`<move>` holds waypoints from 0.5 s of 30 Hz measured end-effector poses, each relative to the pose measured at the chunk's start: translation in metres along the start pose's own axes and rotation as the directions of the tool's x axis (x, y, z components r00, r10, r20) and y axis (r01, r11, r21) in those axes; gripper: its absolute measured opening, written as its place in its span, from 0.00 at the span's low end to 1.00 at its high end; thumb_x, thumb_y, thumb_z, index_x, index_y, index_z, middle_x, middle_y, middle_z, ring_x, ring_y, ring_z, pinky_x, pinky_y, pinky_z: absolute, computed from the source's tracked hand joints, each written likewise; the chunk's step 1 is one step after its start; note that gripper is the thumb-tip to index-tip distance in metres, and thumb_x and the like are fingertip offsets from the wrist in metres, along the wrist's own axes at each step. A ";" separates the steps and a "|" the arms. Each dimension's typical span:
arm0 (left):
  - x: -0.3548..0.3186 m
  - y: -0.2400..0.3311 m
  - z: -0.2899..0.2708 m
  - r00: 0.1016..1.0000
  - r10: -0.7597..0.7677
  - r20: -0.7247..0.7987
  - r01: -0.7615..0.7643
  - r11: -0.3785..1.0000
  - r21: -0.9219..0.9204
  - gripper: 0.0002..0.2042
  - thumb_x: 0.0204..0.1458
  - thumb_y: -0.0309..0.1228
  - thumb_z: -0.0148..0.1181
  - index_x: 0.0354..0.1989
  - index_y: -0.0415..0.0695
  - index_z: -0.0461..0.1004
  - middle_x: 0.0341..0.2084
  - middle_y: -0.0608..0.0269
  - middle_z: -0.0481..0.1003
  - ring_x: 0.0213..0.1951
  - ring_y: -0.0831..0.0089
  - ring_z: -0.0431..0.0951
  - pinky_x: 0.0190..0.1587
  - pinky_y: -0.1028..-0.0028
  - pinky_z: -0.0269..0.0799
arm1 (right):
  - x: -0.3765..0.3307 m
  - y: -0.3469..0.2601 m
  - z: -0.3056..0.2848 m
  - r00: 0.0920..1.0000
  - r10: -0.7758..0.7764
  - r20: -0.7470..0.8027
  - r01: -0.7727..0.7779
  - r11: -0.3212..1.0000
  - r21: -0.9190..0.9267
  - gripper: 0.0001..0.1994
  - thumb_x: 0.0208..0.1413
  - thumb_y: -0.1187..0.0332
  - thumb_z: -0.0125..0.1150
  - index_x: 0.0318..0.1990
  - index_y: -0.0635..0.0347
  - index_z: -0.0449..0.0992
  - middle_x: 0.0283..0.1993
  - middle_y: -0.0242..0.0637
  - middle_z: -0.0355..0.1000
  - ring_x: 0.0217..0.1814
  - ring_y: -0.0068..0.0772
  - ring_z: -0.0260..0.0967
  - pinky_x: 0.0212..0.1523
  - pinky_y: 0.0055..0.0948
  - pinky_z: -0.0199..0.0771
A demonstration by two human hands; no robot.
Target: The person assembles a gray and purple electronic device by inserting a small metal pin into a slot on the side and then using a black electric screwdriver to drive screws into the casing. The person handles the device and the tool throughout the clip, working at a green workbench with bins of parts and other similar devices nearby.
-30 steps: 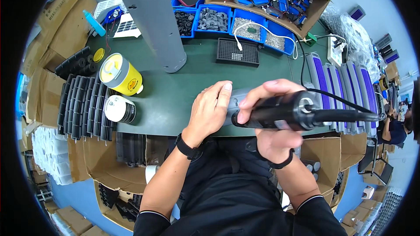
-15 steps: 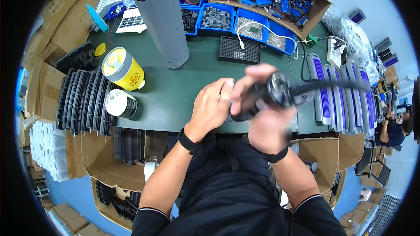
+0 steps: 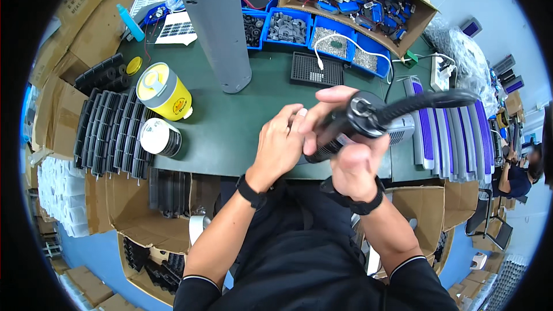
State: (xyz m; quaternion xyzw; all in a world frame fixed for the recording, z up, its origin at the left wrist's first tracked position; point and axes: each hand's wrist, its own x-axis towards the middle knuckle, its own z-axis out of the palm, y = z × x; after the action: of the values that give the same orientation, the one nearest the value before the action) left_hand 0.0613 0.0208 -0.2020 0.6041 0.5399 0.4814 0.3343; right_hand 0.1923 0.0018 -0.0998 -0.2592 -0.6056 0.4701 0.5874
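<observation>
My right hand is wrapped round a black corded electric screwdriver, held at a slant over the near edge of the table. Its thick cord runs off to the right, and its working tip is hidden. My left hand is closed beside the screwdriver's lower end, fingertips against the right hand's fingers; what it holds, if anything, is hidden. Just behind the screwdriver shows a grey vented housing. A tall grey casing stands farther back on the green table.
At left stand a yellow lidded container, a white-topped can and stacked black ribbed parts. Blue bins and a carton of blue battery packs line the back. Grey-purple panels stand right, near a black grid tray.
The screwdriver has steadied from a blur, and its cord has swung slightly. My right hand keeps its grip; my left hand has barely moved.
</observation>
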 end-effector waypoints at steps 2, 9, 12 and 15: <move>-0.006 0.005 0.000 0.975 -0.213 -0.060 0.202 0.968 -0.146 0.24 0.71 0.45 0.49 0.58 0.34 0.75 0.38 0.47 0.84 0.38 0.57 0.84 0.46 0.61 0.76 | 0.014 -0.014 -0.008 0.999 -0.027 0.037 0.025 0.998 0.053 0.50 0.56 0.24 0.54 0.63 0.70 0.66 0.37 0.49 0.77 0.29 0.31 0.75 0.31 0.28 0.77; -0.008 0.017 0.013 0.935 -0.296 -0.196 0.262 0.948 -0.184 0.18 0.72 0.36 0.46 0.60 0.36 0.72 0.35 0.49 0.83 0.34 0.58 0.81 0.43 0.61 0.74 | 0.068 -0.002 -0.019 0.996 -0.085 0.024 0.086 0.996 -0.019 0.50 0.58 0.22 0.48 0.63 0.68 0.64 0.40 0.51 0.76 0.28 0.33 0.74 0.31 0.27 0.76; -0.010 0.017 0.014 0.929 -0.312 -0.200 0.274 0.942 -0.195 0.17 0.70 0.32 0.46 0.61 0.37 0.71 0.34 0.52 0.83 0.33 0.58 0.79 0.43 0.60 0.73 | 0.073 0.014 -0.019 0.998 -0.015 0.065 0.016 1.000 -0.012 0.49 0.58 0.23 0.50 0.64 0.67 0.63 0.41 0.51 0.76 0.29 0.33 0.75 0.32 0.27 0.76; -0.011 0.013 0.016 0.932 -0.301 -0.200 0.273 0.949 -0.158 0.17 0.69 0.30 0.47 0.62 0.39 0.70 0.35 0.54 0.83 0.34 0.58 0.78 0.47 0.61 0.70 | 0.078 0.025 -0.018 0.998 0.003 0.056 -0.002 1.000 -0.013 0.46 0.61 0.26 0.51 0.63 0.66 0.64 0.41 0.50 0.76 0.29 0.32 0.75 0.32 0.28 0.76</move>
State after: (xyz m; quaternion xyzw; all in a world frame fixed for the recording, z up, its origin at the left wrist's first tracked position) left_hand 0.0816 0.0093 -0.1972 0.4387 0.6245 0.5251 0.3766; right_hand 0.1900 0.0851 -0.0876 -0.2504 -0.6244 0.4741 0.5680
